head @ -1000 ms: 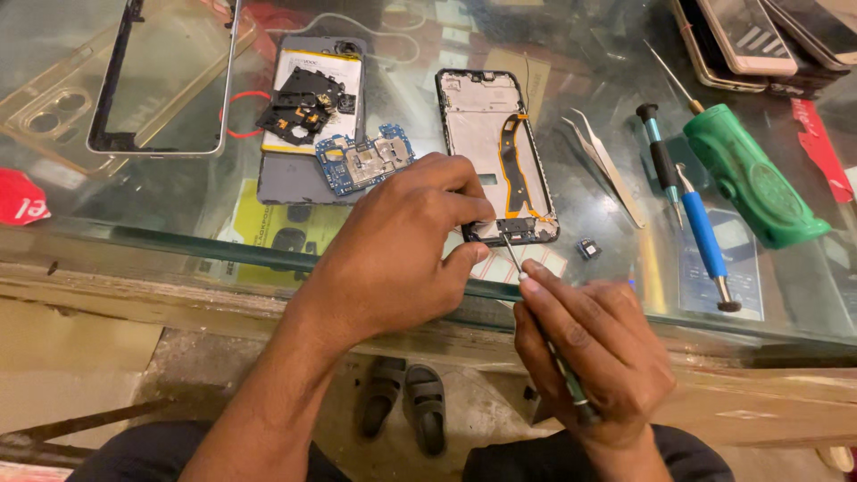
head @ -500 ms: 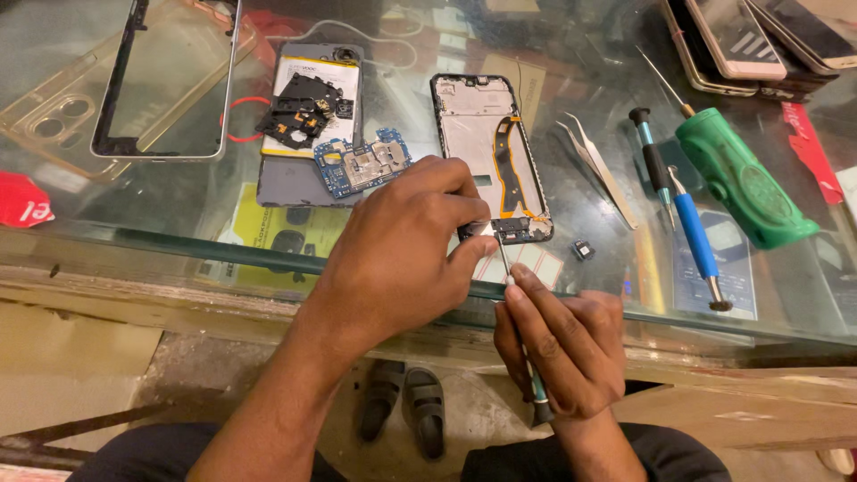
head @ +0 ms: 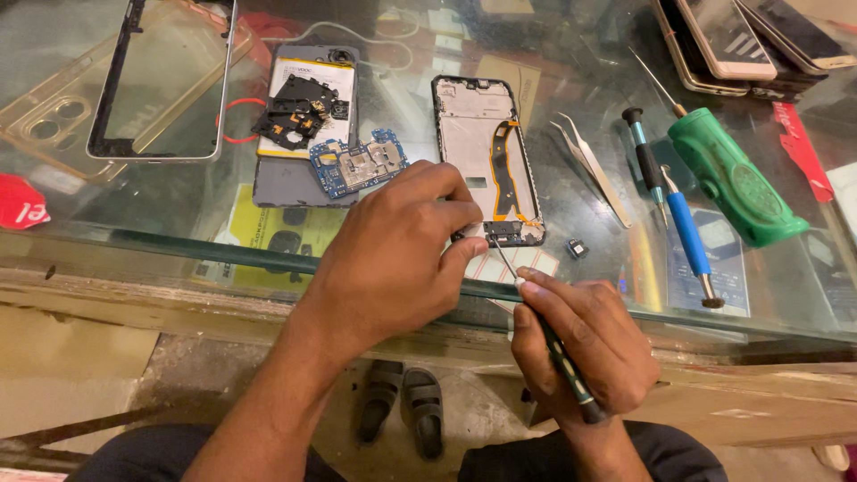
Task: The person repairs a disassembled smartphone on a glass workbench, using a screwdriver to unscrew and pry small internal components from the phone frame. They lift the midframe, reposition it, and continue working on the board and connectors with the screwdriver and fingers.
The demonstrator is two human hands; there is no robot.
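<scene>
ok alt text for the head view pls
A person's right hand holds a thin screwdriver, tip at the bottom of an opened phone frame that the left hand steadies on a glass counter. A blue circuit board, tweezers and more screwdrivers lie nearby.

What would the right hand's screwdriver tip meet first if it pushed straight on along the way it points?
The right hand aims its screwdriver up and left; the tip looks to be at the bottom edge of the opened phone frame, beside the left hand. Depth is unclear, so contact is uncertain.
</scene>
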